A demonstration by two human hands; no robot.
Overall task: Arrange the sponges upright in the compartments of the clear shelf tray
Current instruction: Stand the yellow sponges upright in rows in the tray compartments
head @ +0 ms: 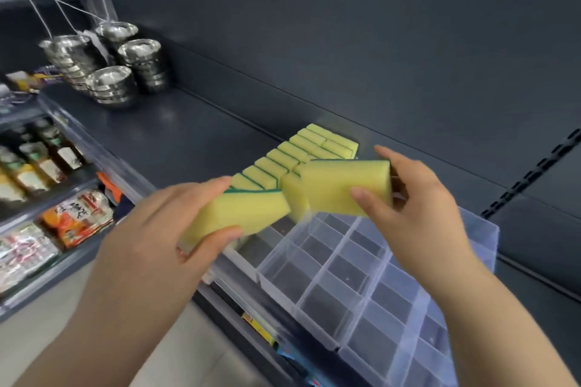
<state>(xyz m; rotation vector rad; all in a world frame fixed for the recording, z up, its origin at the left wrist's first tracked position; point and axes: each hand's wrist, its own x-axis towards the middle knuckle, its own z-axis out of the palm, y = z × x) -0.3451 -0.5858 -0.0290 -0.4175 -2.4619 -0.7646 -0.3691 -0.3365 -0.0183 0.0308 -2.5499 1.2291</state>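
Observation:
My left hand (163,229) grips a yellow sponge with a green scouring edge (239,210) between thumb and fingers. My right hand (418,204) holds a second yellow sponge (339,185) by its far end. A third sponge piece (294,195) shows blurred between the two. Both hands hover over the clear shelf tray (355,267), whose near compartments show the dark shelf through them. Behind the hands, several yellow-and-green sponges (301,151) stand upright in two rows in the tray's far compartments.
The tray lies on a dark blue shelf (176,129) with a dark back wall. Stacks of steel bowls (125,66) stand at the far left of that shelf. Packaged goods (75,214) and bottles (37,160) fill lower shelves on the left.

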